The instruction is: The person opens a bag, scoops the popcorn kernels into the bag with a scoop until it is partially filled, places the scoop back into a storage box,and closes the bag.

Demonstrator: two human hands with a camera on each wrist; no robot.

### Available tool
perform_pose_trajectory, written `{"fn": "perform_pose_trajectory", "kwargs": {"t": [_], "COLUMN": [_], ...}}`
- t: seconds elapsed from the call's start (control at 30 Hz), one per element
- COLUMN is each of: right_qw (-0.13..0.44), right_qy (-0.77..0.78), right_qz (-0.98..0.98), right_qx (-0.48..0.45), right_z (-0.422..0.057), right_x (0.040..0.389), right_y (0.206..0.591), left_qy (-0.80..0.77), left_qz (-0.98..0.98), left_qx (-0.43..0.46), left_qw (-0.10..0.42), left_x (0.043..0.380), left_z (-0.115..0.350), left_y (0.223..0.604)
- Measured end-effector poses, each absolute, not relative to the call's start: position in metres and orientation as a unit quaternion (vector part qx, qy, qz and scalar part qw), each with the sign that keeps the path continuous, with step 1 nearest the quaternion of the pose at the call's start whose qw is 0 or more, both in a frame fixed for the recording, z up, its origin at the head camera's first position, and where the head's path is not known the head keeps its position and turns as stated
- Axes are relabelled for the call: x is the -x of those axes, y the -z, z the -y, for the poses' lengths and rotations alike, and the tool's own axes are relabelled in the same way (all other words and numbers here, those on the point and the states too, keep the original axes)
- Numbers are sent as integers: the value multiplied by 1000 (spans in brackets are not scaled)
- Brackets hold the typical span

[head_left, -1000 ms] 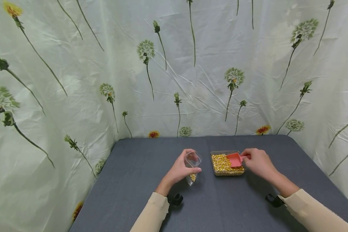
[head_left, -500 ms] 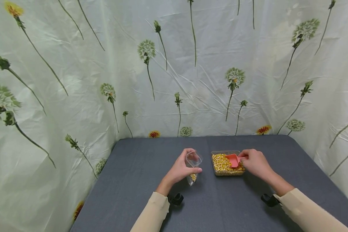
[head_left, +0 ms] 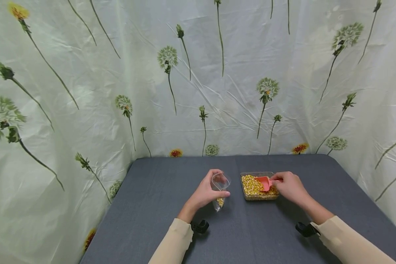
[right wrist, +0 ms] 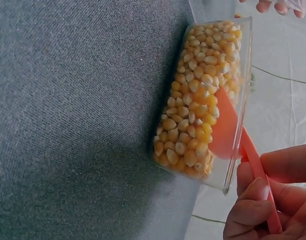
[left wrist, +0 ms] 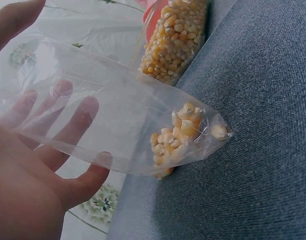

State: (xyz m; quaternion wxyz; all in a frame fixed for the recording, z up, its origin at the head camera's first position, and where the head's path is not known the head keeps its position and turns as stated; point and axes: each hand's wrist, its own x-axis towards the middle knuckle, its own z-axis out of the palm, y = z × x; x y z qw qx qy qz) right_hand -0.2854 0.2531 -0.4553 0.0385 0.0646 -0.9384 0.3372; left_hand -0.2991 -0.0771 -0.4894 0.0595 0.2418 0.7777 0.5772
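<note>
Pinching the handle (right wrist: 256, 165) between thumb and curled fingers, the right hand (head_left: 291, 186) had firm hold of a coral scoop (right wrist: 227, 132). The scoop's blade lay tilted in the box (right wrist: 220, 175), its front edge among the corn (right wrist: 193, 100) and its handle passing out over the rim. Yellow kernels sat against the blade; how many it carried could not be told.

The left hand (head_left: 206, 190) held a clear bag (left wrist: 123, 115), its fingers spread and loosely curled round the upper part, the thumb on the near side. The bag hung upright with its mouth wide and facing up. Some kernels (left wrist: 175, 135) had gathered near its pointed bottom; whether the tip touched the table (head_left: 171, 183) was unclear.

The box, clear and rectangular, rested on the dark table near the bag, on the person's right of it, and corn filled much of it. Past the hands, each wrist wore a black device (head_left: 201, 226) beneath a cream sleeve (head_left: 173, 240). Behind the table's far edge hung a pale cloth (head_left: 184, 91) printed with dandelions.
</note>
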Motion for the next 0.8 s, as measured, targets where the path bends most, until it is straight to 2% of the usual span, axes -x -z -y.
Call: {"fn": "perform_pose_trajectory", "kwargs": {"t": [0.8], "right_qw": [17], "right_qy": [-420], "right_qz": [907], "right_qx": [-30], "right_z": [-279], "right_x": [267], "right_y": [454], "left_qy": [-575], "left_qz": [-776], "left_qx": [-254], "left_qw": [60], "left_x": [299], "left_z": [76], "left_y": [491]}}
